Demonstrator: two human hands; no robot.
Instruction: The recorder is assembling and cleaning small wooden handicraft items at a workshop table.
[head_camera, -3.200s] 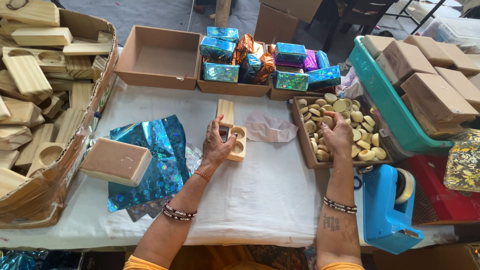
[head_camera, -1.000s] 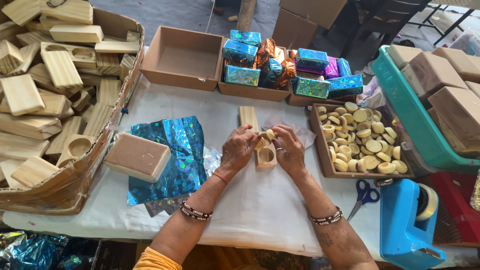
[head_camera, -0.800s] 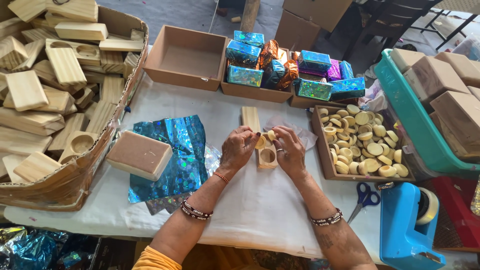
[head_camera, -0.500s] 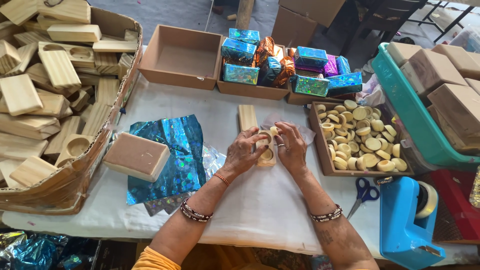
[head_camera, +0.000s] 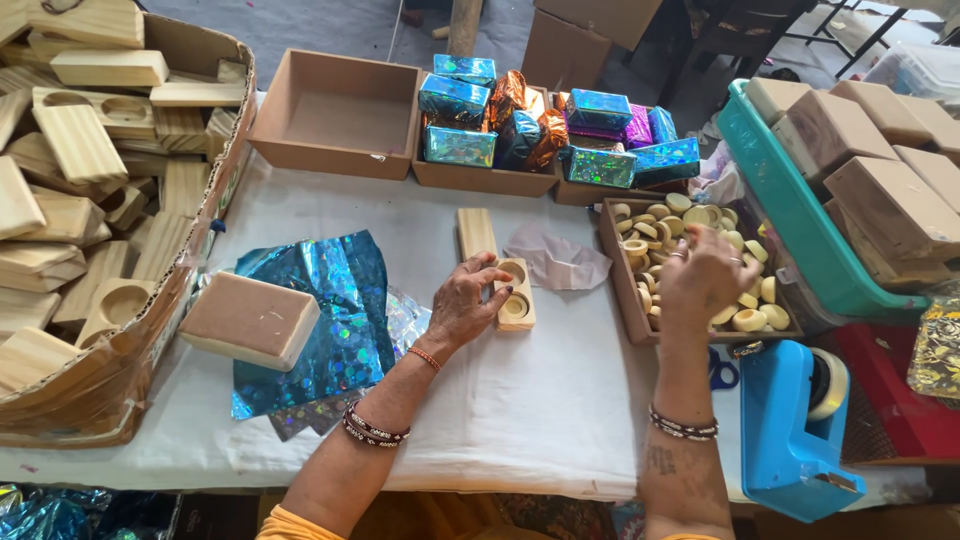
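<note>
The wooden holder (head_camera: 514, 293) with two round wells lies on the white-covered table (head_camera: 540, 400), your left hand (head_camera: 462, 305) resting loosely against its side. A moment ago both hands worked over it; now your right hand (head_camera: 705, 275) has gone to the tray of pale discs (head_camera: 690, 262), fingers curled over them, whether gripping one I cannot tell.

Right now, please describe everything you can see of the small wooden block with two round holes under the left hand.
The wooden block is a pale, light-grained rectangle lying flat on the white table cover. Its top face has two round recesses; the nearer one seems to hold a cream disc, the farther one I cannot tell. The left hand rests on its left side, fingers touching the top edge. A second plain wooden block lies just beyond it.
</note>
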